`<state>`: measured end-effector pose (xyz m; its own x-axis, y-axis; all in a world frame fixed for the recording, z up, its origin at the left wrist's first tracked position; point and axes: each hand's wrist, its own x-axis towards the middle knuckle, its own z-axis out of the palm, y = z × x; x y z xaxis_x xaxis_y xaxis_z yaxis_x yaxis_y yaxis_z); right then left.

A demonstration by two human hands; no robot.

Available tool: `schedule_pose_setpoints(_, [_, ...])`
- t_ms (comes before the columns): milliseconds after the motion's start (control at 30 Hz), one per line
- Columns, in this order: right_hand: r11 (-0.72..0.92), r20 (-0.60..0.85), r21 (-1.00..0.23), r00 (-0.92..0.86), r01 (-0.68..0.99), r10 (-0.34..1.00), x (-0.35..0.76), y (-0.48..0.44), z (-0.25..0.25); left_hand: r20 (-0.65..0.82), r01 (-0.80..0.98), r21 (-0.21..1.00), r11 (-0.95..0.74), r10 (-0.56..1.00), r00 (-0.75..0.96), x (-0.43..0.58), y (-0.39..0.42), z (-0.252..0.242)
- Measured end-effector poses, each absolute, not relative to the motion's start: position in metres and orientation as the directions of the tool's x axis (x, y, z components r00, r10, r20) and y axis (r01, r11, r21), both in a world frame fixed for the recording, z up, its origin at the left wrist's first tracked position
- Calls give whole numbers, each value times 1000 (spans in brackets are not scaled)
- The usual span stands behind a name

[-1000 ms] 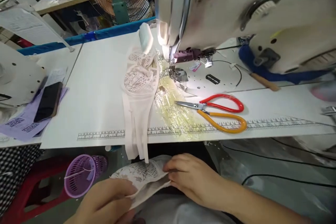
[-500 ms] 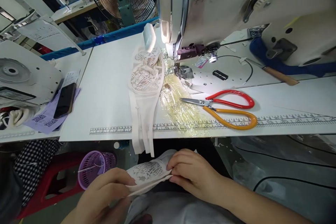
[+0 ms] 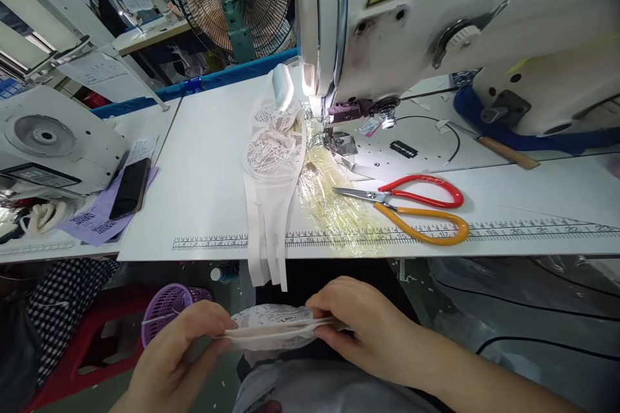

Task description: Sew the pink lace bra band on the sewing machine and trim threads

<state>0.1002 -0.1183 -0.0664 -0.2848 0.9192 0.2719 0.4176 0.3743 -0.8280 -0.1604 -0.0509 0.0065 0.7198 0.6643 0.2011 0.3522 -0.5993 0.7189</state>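
Between my two hands, over my lap, a white lace bra piece is stretched sideways with its folded edge facing me. My left hand pinches its left end, and my right hand pinches the right end between thumb and fingers. Another white lace bra lies on the sewing table, its straps hanging over the front edge. Right of it, scissors with one red and one orange handle rest on the table, their tips over yellowish clear plastic.
A sewing machine stands at the back right, its needle area lit. A blade and a wooden-handled tool lie near it. At left are a phone and another machine. A purple basket and red stool stand below.
The lace piece has been turned so its folded edge faces up toward me and lies more level. My left hand has risen slightly. The camera view has shifted a little.
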Motion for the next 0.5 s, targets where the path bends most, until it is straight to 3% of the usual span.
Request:
schedule_pose_setpoints(267, [405,255,-811,-368,421,894,85,-117,-71,192,356,733,-579,679,709,-155,-54,12])
schedule_pose_setpoints(500, [422,340,-824,-266,378,902,68,-113,-83,221,328,730,-600,661,717,-159,-58,16])
